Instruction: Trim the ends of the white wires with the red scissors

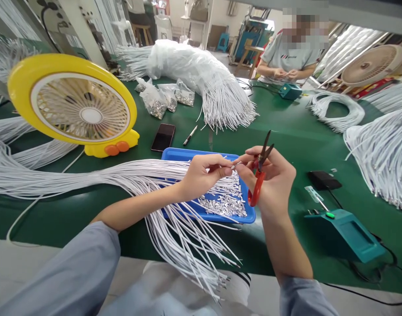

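- White wire bundle (98, 177): across table, ends splayed over tray; finished count unclear.
- Blue tray (174, 153): loose metal pieces (224, 205) remain; looks mid-job.
- Left hand (204, 175): pinching small pale piece (234, 166) above tray.
- Right hand (273, 180): fingertips meeting left's, holding scissors (259, 181), blades apart, pointing up.

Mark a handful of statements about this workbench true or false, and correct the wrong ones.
1. The right hand holds orange-handled scissors. True.
2. The scissors' blades are pressed together. False: they stand apart.
3. The pen lies beside the phone, outside the blue tray. True.
4. The left hand grips the phone. False: its fingertips pinch a small white piece.
5. The yellow fan stands right of the blue tray. False: it stands to the left.
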Tool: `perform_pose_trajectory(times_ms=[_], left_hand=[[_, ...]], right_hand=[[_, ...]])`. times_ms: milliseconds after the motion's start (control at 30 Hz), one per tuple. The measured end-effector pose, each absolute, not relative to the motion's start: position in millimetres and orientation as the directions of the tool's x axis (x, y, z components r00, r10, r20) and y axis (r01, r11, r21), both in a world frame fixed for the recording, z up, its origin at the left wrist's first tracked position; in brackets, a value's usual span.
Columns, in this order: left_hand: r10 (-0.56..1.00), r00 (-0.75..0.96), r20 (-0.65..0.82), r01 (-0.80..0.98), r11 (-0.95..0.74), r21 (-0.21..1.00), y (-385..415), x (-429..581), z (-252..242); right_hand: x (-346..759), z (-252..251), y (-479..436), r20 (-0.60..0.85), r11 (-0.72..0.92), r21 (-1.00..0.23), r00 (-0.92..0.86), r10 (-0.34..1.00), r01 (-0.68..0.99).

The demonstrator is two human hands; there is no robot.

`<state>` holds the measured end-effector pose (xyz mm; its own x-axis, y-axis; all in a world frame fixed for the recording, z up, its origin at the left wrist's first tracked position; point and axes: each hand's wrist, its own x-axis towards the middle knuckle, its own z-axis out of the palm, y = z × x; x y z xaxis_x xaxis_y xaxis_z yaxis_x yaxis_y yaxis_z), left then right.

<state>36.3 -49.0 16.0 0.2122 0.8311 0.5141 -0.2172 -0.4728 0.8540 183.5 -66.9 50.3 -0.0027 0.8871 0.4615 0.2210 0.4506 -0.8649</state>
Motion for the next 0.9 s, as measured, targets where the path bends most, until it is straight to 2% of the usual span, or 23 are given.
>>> perform_pose_trajectory(times_ms=[300,433,533,600,700,767,800,900], left_hand=[[0.747,0.129,0.653,-0.070,-0.650,0.757,-49.6,34.3,17.4],[0.633,0.066,0.771,0.098,-0.773,0.627,-48.2,32.5,15.2],[0.612,0.025,0.791,0.156,-0.784,0.601,-47.3,29.8,18.2],[0.630,0.025,0.777,0.129,-0.772,0.622,-49.1,28.1,22.3],[0.612,0.099,0.784,0.051,-0.790,0.610,-56.8,27.9,26.2],[0.514,0.142,0.846,0.034,-0.857,0.515,-63.6,29.7,24.9],[0.439,0.157,0.885,0.043,-0.898,0.438,-66.9,30.9,23.1],[0.212,0.224,0.951,0.080,-0.977,0.199,-75.6,33.3,17.5]], right_hand=[[185.4,52.0,-72.7,0.487,0.458,-0.838,0.030,0.873,0.295],[179.7,48.6,-80.5,0.609,0.561,-0.746,0.027,0.792,0.359],[174.1,46.4,-89.6,0.679,0.628,-0.682,0.005,0.734,0.374],[175.8,42.9,-93.9,0.648,0.600,-0.718,0.023,0.761,0.352],[192.4,25.9,-96.2,0.525,0.462,-0.821,0.126,0.842,0.336],[210.0,4.5,-97.7,0.417,0.328,-0.868,0.189,0.889,0.373],[219.1,-8.3,-99.4,0.339,0.242,-0.887,0.200,0.919,0.392],[242.3,-47.2,-109.9,0.224,0.114,-0.896,0.214,0.951,0.430]])
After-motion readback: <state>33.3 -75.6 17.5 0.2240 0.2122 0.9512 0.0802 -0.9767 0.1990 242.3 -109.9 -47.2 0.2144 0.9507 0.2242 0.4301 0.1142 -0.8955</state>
